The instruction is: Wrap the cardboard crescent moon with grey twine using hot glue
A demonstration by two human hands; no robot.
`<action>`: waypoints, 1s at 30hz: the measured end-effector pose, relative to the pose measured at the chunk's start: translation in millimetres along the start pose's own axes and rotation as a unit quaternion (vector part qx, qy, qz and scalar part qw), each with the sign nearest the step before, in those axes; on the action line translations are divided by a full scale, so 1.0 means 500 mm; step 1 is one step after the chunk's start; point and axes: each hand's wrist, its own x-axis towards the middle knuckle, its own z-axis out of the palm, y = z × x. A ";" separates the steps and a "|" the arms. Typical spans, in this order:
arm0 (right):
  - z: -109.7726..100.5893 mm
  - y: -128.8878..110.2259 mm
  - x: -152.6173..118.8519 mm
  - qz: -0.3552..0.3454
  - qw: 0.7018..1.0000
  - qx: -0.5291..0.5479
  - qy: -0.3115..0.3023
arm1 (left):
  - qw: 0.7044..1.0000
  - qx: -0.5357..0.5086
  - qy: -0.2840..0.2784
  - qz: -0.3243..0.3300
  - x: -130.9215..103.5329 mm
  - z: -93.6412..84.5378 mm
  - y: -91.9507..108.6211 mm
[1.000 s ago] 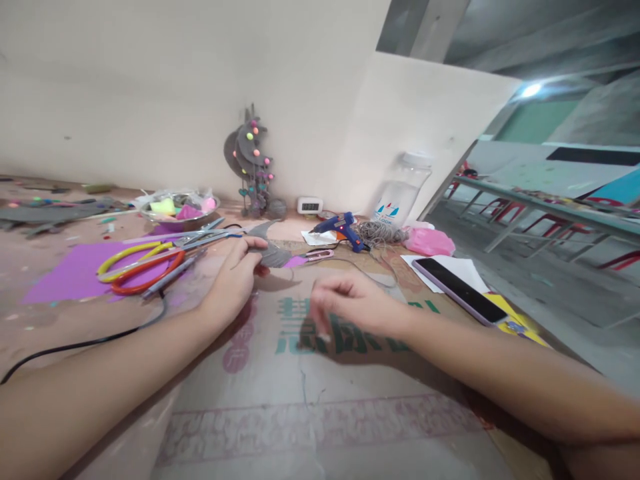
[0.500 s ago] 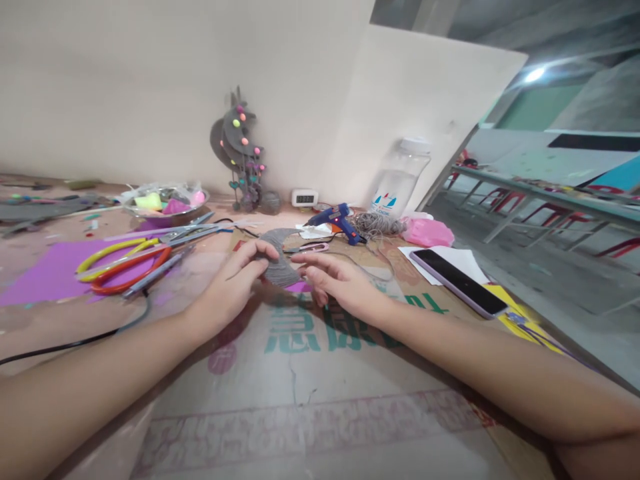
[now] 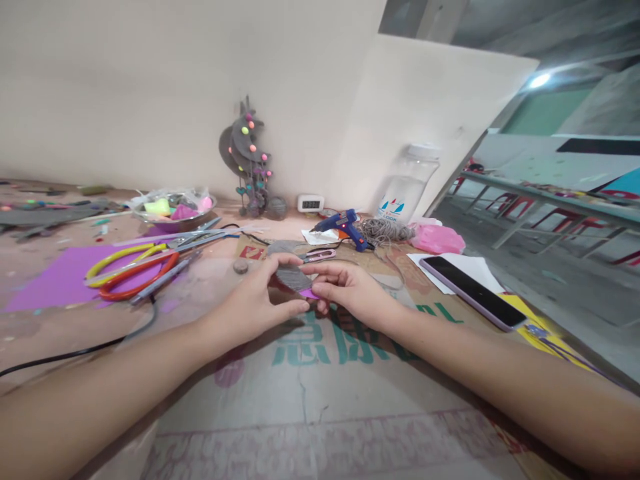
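A crescent-shaped piece wrapped in grey yarn [image 3: 290, 276], with a purple tip, is held up over the cardboard. My right hand [image 3: 343, 288] pinches it by the purple end between thumb and fingers. Around its near side, my left hand [image 3: 253, 292] curves with thumb and forefinger spread apart; the forefinger lies close against the upper part, and whether it touches is hard to tell. Just beyond the hands lie small pink-handled thread snips [image 3: 320, 255]. A blue glue gun [image 3: 345, 227] rests farther back, near a tangle of grey yarn [image 3: 383, 231].
Yellow-and-red-handled scissors [image 3: 137, 270] lie on purple sheet [image 3: 47, 277] at left, by a bowl [image 3: 173, 223] of coloured pieces. A water bottle [image 3: 407, 187], small digital clock [image 3: 311, 203] and decorated moon ornament [image 3: 247, 160] stand at the back. A phone [image 3: 473, 293] lies at right.
My left thumb has come off the crescent and the hand has opened wider. My right fingers have closed on the crescent's purple end. The view has shifted slightly.
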 end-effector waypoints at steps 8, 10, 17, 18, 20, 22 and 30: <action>0.005 -0.002 0.000 0.002 1.000 0.021 -0.017 | 0.983 0.152 0.073 0.077 0.005 -0.007 0.003; 0.006 -0.006 -0.002 0.004 1.000 0.012 -0.016 | 0.981 0.167 0.061 0.075 0.004 -0.008 0.004; 0.010 -0.015 -0.010 0.009 1.000 -0.002 -0.009 | 0.978 0.197 0.032 0.061 0.003 -0.010 0.010; 0.009 -0.015 -0.010 0.010 1.000 -0.005 -0.009 | 0.977 0.201 0.032 0.056 0.003 -0.010 0.011; 0.008 -0.012 -0.009 0.008 1.000 -0.009 -0.011 | 0.978 0.203 0.031 0.047 0.003 -0.012 0.011; 0.006 -0.007 -0.006 0.002 1.000 -0.005 -0.013 | 0.984 0.175 0.014 0.034 0.002 -0.013 0.010; 0.004 0.004 -0.005 -0.012 1.000 -0.011 -0.012 | 0.995 0.094 0.021 0.039 -0.001 -0.015 0.013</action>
